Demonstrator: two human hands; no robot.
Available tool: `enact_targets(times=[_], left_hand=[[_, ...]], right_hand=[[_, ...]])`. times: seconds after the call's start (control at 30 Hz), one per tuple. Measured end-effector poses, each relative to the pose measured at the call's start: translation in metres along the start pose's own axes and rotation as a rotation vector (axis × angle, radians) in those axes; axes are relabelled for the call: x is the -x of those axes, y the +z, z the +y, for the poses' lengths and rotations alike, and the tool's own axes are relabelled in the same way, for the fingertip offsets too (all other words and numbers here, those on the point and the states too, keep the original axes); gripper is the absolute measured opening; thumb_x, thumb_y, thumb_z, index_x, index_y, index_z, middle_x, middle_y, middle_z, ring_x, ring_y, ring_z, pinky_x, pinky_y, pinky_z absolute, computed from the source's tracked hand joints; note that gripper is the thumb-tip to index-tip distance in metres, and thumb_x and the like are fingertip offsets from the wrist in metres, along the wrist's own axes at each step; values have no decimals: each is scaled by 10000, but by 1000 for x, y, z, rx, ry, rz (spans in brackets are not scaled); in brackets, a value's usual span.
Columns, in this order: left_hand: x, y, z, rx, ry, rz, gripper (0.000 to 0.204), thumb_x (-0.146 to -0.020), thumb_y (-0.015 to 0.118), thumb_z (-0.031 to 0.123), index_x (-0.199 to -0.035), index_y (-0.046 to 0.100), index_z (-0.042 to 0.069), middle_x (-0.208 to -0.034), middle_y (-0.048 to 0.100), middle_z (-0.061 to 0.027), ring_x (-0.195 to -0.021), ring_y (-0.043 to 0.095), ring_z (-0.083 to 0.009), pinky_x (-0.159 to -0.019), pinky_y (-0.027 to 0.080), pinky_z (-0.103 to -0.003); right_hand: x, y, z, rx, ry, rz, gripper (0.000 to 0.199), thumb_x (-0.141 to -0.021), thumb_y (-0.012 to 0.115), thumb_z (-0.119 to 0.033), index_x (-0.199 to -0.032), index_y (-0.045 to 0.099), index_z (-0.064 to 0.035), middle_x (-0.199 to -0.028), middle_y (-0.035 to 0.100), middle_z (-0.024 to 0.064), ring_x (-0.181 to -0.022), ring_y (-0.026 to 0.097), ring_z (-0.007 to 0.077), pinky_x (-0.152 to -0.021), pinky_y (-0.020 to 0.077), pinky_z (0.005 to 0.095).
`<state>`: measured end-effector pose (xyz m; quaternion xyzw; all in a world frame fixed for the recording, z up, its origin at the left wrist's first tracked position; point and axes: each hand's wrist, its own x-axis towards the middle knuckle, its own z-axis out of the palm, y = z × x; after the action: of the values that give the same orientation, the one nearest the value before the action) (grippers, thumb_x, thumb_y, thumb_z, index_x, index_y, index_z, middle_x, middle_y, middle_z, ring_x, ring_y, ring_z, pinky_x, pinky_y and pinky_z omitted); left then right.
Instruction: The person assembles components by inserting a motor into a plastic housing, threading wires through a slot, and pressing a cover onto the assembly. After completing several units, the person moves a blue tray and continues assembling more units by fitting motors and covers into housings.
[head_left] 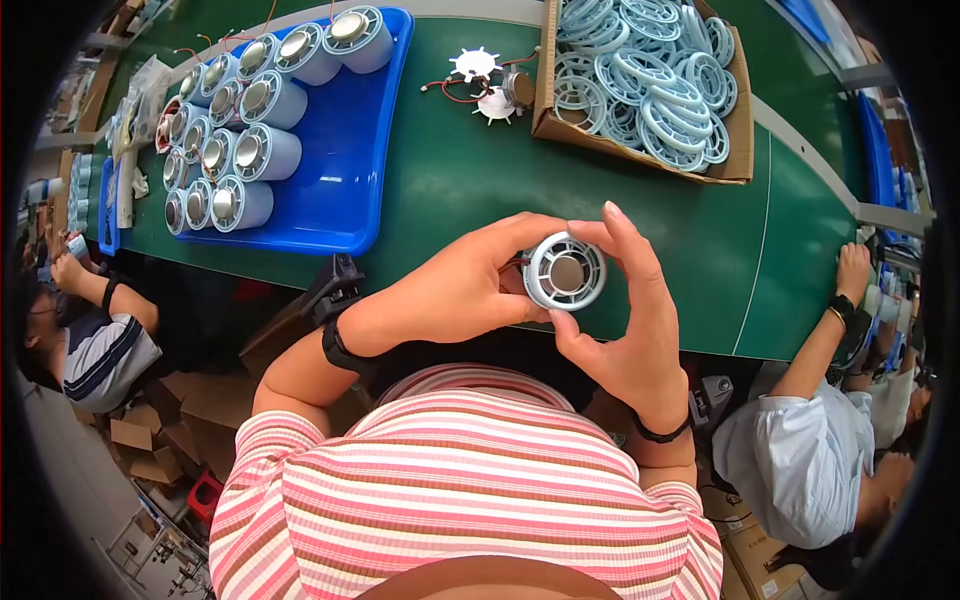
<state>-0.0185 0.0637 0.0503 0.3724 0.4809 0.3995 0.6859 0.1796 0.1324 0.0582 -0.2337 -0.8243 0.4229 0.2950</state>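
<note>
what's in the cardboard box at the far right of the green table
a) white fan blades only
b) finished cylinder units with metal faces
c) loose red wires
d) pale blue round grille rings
d: the cardboard box is heaped with pale blue round grille rings, while the finished cylinder units lie in the blue tray to the left.

A long green table [440, 180] runs across the room, its surface marked by a thin pale line near the right end and edged with a grey rail along the far side. Under its near edge the space is dark. At the lower left, flattened brown cardboard boxes [160, 420] lie piled on a pale grey floor [70, 480], with a small red crate [203, 492] beside them. More cardboard [760, 560] sits on the floor at the lower right. The light is bright and even.
</note>
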Motion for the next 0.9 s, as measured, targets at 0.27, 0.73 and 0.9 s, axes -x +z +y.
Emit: enact_targets(times=[0.27, 0.73, 0.9], left_hand=[[-6, -4, -5, -17, 80, -69, 614, -878, 725, -35, -1446, 507, 51, -1350, 525, -88, -1210, 616, -189, -991, 567, -313], [-1, -20, -11, 135, -32, -176, 600, -941, 700, 60, -1490, 460, 21, -1323, 591, -103, -1136, 655, -169, -924, 589, -313], [2, -17, 11, 205, -188, -62, 595, -987, 686, 181, -1512, 449, 33, -1300, 630, -115, -1089, 683, -172, -927, 596, -318]], right_hand=[[0, -7, 4, -49, 9, -75, 884, -690, 788, 59, -1495, 434, -27, -1318, 645, 152, -1216, 638, 272, -1074, 470, 391], [-2, -13, 4, 123, -3, -126, 700, -677, 823, -12, -1323, 557, -58, -1286, 665, 79, -1138, 663, 293, -1139, 412, 520], [-4, -16, 8, 121, -2, -161, 708, -677, 822, -18, -1329, 549, -54, -1283, 661, 85, -1150, 655, 296, -1158, 388, 519]])
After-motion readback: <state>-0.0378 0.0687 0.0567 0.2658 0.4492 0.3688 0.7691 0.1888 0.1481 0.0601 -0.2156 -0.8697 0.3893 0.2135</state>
